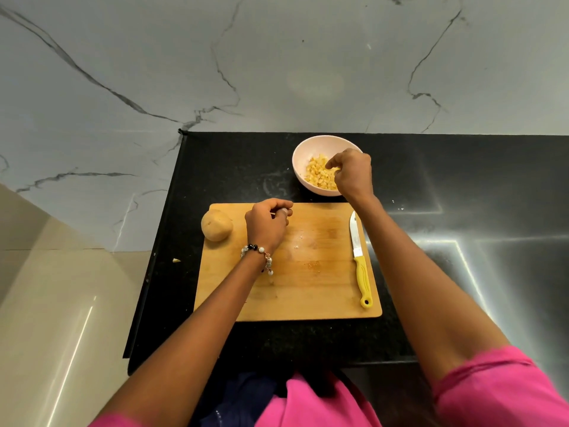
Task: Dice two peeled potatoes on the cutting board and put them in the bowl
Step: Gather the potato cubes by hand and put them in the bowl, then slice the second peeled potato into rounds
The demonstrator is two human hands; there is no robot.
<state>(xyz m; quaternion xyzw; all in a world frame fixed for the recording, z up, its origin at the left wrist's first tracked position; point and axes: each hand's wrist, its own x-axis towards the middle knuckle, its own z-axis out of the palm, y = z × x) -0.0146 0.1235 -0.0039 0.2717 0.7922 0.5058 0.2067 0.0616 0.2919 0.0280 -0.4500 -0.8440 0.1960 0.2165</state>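
Note:
A pale pink bowl [300, 155] holding diced potato [318, 174] stands on the black counter just beyond the wooden cutting board [295, 291]. My right hand [354, 174] hovers over the bowl's right side, fingers bent loosely down toward the dice, with nothing visibly held. One whole peeled potato [216, 225] rests at the board's far left corner. My left hand [266, 226], with a beaded bracelet at the wrist, is over the board's far edge with fingers curled in; I see nothing in it. A yellow-handled knife [360, 263] lies on the board's right side.
The black counter [462, 180] runs to the right and ends at a marble wall [277, 72] behind the bowl. A small potato scrap [176, 260] lies on the counter left of the board. Small crumbs dot the board's middle.

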